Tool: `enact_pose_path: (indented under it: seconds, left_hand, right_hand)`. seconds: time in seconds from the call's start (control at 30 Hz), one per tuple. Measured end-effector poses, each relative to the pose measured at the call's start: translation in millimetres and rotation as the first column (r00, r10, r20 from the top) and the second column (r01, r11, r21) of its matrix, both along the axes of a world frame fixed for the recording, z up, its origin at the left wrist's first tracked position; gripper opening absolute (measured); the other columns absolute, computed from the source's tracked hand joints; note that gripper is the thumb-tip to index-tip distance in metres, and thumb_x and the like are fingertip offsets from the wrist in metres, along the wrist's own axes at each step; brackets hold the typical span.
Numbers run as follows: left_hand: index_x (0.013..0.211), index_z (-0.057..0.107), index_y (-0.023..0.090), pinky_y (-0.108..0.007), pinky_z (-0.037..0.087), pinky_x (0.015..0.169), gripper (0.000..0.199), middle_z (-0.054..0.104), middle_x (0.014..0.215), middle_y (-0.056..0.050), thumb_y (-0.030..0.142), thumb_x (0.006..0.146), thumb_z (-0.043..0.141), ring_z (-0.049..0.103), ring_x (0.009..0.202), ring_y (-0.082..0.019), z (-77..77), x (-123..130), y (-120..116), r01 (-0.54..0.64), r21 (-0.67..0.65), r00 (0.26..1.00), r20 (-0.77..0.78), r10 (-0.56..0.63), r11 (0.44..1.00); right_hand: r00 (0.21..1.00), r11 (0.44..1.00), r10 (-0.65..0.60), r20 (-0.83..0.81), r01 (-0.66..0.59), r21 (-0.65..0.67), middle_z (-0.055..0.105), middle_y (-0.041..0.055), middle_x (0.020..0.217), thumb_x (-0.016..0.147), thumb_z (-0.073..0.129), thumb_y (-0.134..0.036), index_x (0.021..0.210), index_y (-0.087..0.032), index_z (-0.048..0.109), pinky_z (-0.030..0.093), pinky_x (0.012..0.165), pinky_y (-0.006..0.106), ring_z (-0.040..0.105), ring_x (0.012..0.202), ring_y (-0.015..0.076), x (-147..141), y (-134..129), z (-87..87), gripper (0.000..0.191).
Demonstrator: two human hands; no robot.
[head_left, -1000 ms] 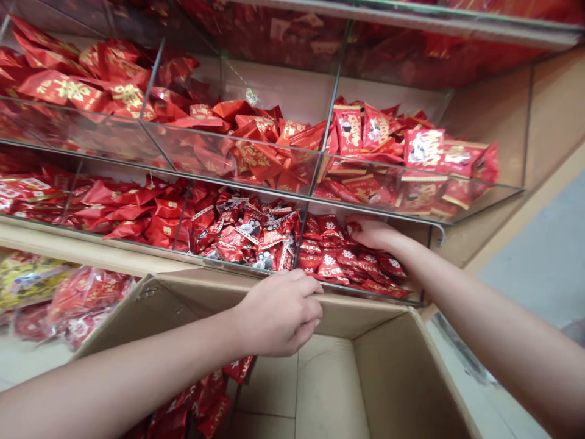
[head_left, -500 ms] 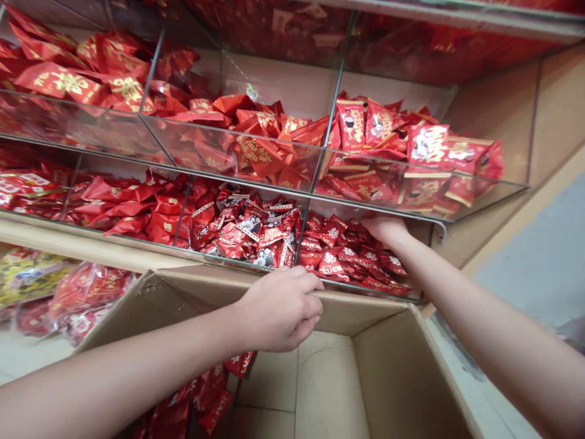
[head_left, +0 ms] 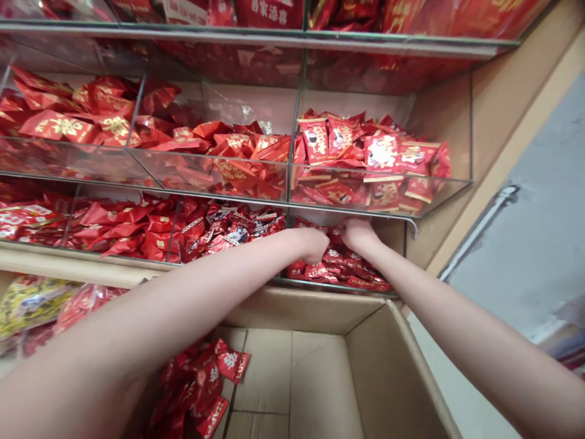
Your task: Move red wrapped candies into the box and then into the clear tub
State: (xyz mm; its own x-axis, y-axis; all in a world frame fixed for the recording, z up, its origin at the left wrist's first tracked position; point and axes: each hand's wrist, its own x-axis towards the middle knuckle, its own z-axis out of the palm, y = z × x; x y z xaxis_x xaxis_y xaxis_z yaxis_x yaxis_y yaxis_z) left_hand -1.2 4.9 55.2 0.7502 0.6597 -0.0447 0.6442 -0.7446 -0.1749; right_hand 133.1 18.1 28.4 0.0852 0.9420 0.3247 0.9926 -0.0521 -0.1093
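Note:
Both my hands reach into the lower right compartment, among small red candy packets (head_left: 338, 259) printed with white marks and "LUCK". My left hand (head_left: 316, 245) is over the compartment's left part, knuckles bent and fingertips hidden. Beside it, my right hand (head_left: 359, 236) presses down at the back of the pile, its fingers turned inward and mostly hidden. Whether either hand grips packets is not visible. Below stands an open cardboard box (head_left: 315, 308), with similar red packets (head_left: 208, 384) lying in its left part, partly behind my left forearm.
Clear-walled shelf compartments (head_left: 289, 177) hold more red packets above and to the left. A metal hook (head_left: 415, 228) juts from the shelf edge at right. Bagged yellow sweets (head_left: 31, 299) lie low at left. A grey wall (head_left: 525, 244) stands at right.
My left hand has moved from above the box's rim up into the compartment, beside my right hand. The camera view has shifted, showing more of the upper shelf.

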Motion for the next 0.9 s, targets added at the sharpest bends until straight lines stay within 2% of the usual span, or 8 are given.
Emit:
enact_pose_path:
  seconds: [0.07, 0.17, 0.33, 0.4, 0.47, 0.63, 0.77, 0.9]
  left_hand:
    - [0.104, 0.061, 0.01, -0.033, 0.047, 0.08, 0.039, 0.062, 0.106, -0.016, 0.01, 0.065, 0.061, 0.06, 0.091, -0.027, 1.4, 7.6, 6.8, -0.055, -0.024, 0.995, -0.084, 0.052, 0.998]
    - [0.104, 0.06, 0.009, -0.034, 0.047, 0.078, 0.033, 0.063, 0.102, -0.016, 0.012, 0.071, 0.059, 0.06, 0.09, -0.026, 0.8, 10.9, 16.2, -0.129, -0.008, 0.981, -0.148, 0.127, 0.992]
    - [0.118, 0.046, 0.014, -0.04, 0.045, 0.083, 0.036, 0.057, 0.111, -0.01, 0.03, 0.085, 0.048, 0.057, 0.097, -0.019, -4.4, 12.9, 27.4, -0.243, 0.078, 0.963, -0.096, 0.25, 0.967]
    - [0.119, 0.045, 0.014, -0.043, 0.043, 0.086, 0.039, 0.056, 0.112, -0.01, 0.034, 0.086, 0.045, 0.055, 0.1, -0.021, -4.5, 13.7, 27.9, -0.27, 0.093, 0.957, -0.084, 0.278, 0.958]
    - [0.119, 0.045, 0.013, -0.046, 0.04, 0.089, 0.042, 0.056, 0.112, -0.012, 0.037, 0.085, 0.047, 0.054, 0.102, -0.023, -2.3, 13.6, 27.0, -0.29, 0.094, 0.95, -0.093, 0.299, 0.952]
    - [0.118, 0.047, 0.014, -0.04, 0.043, 0.087, 0.042, 0.055, 0.116, -0.012, 0.034, 0.082, 0.051, 0.054, 0.102, -0.022, 4.6, 13.3, 29.7, -0.261, 0.034, 0.954, -0.147, 0.263, 0.965]
    - [0.113, 0.05, 0.014, -0.042, 0.043, 0.086, 0.035, 0.054, 0.114, -0.01, 0.033, 0.083, 0.051, 0.053, 0.101, -0.021, 3.5, 17.7, 35.0, -0.325, 0.062, 0.931, -0.153, 0.331, 0.944]
    - [0.121, 0.044, 0.016, -0.044, 0.043, 0.087, 0.042, 0.051, 0.118, -0.011, 0.037, 0.085, 0.046, 0.053, 0.103, -0.022, 4.1, 18.0, 32.9, -0.337, 0.051, 0.932, -0.123, 0.341, 0.94]
  right_hand:
    - [1.0, 0.999, 0.011, 0.018, -0.011, -0.034, 0.066, 0.015, 0.096, 0.077, 0.045, -0.013, 0.092, -0.012, 0.066, 0.044, 0.079, 0.029, 0.059, 0.094, 0.0238, 0.7, -1.4, -0.1, 0.027]
    - [0.997, 0.996, 0.056, 0.049, -0.053, -0.07, 0.064, 0.0163, 0.098, 0.074, 0.047, -0.014, 0.094, -0.011, 0.065, 0.044, 0.078, 0.031, 0.058, 0.095, 0.0262, 3.2, -3.9, 0.0, 0.027]
    - [0.977, 0.978, 0.189, 0.097, -0.179, -0.103, 0.06, 0.01, 0.11, 0.069, 0.052, -0.017, 0.105, -0.02, 0.061, 0.04, 0.083, 0.036, 0.05, 0.106, 0.0276, 7.8, -8.2, 1.1, 0.037]
    - [0.962, 0.965, 0.25, 0.114, -0.238, -0.11, 0.059, 0.006, 0.112, 0.071, 0.05, -0.018, 0.108, -0.025, 0.058, 0.038, 0.085, 0.038, 0.048, 0.108, 0.0261, 8.7, -8.1, 0.8, 0.039]
    - [0.948, 0.954, 0.288, 0.133, -0.272, -0.128, 0.061, 0.0064, 0.109, 0.074, 0.047, -0.018, 0.105, -0.026, 0.06, 0.038, 0.084, 0.039, 0.049, 0.106, 0.0266, 9.1, -6.9, 0.1, 0.035]
    - [0.943, 0.951, 0.29, 0.163, -0.265, -0.159, 0.062, 0.0126, 0.105, 0.076, 0.043, -0.021, 0.1, -0.02, 0.063, 0.038, 0.081, 0.043, 0.05, 0.102, 0.0309, 7.8, -3.8, -0.3, 0.031]
    - [0.952, 0.96, 0.258, 0.168, -0.233, -0.155, 0.059, 0.0153, 0.109, 0.079, 0.042, -0.02, 0.102, -0.018, 0.062, 0.036, 0.083, 0.043, 0.049, 0.105, 0.0311, 6.2, -3.1, 1.2, 0.03]
    - [0.953, 0.963, 0.258, 0.162, -0.238, -0.13, 0.06, 0.0136, 0.109, 0.08, 0.045, -0.023, 0.102, -0.019, 0.061, 0.035, 0.084, 0.042, 0.051, 0.104, 0.029, 8.7, -1.1, -1.8, 0.028]
